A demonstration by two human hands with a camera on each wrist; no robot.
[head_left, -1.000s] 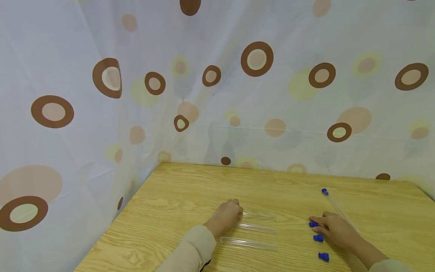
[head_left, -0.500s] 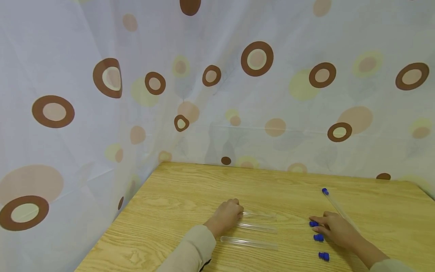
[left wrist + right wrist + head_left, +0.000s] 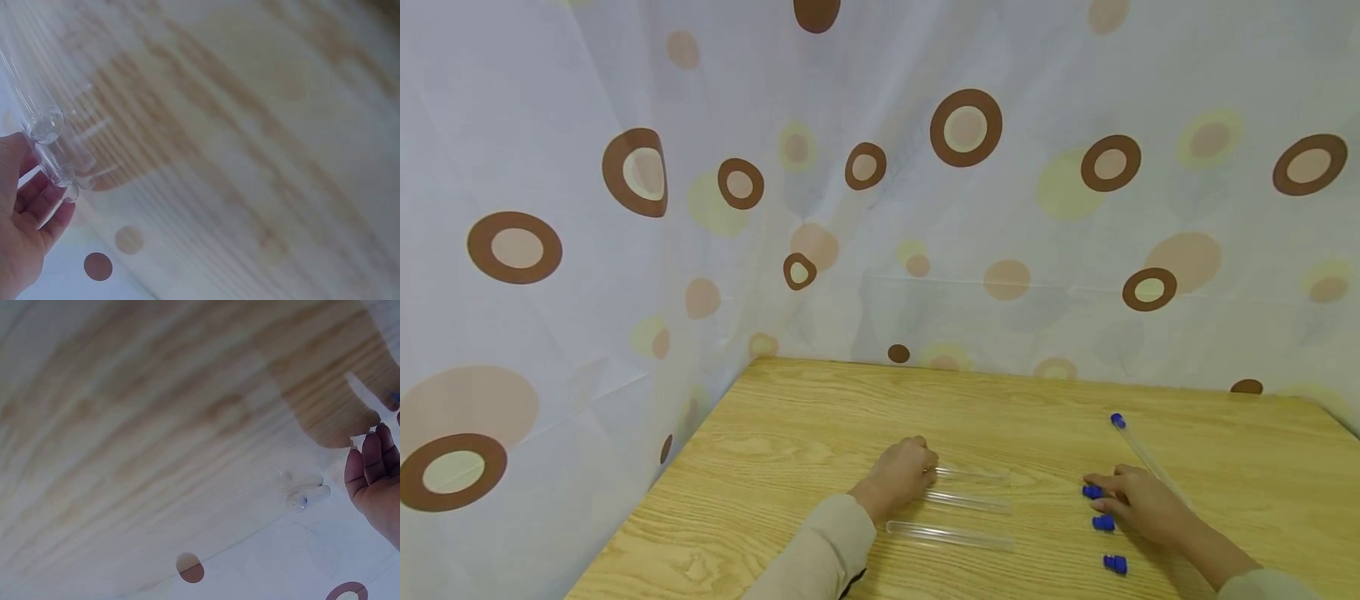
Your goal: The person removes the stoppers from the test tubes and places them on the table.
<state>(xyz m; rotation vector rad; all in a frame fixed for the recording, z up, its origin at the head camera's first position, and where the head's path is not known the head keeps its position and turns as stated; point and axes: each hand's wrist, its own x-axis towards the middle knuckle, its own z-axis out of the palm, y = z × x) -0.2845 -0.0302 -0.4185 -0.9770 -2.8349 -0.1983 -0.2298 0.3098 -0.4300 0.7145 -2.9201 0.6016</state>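
Three clear test tubes lie side by side on the table, round ends to the left in the head view. My left hand [image 3: 897, 477] holds the left end of the far test tube [image 3: 973, 476]. The middle test tube [image 3: 967, 502] and front test tube [image 3: 949, 536] lie nearer me; the middle one's left end is hidden by that hand. With thumb and index finger, my right hand [image 3: 1142, 504] pinches a blue cap [image 3: 1092, 492]. Just below it are two more blue caps, a middle cap [image 3: 1102, 523] and a front cap [image 3: 1115, 564]. Only a sliver of blue shows in the right wrist view.
Beyond my right hand lies a test tube [image 3: 1147, 461] with a blue cap [image 3: 1117, 421] on its far end. The wood-grain table [image 3: 820, 400] meets a patterned curtain [image 3: 925, 225] at the back and left.
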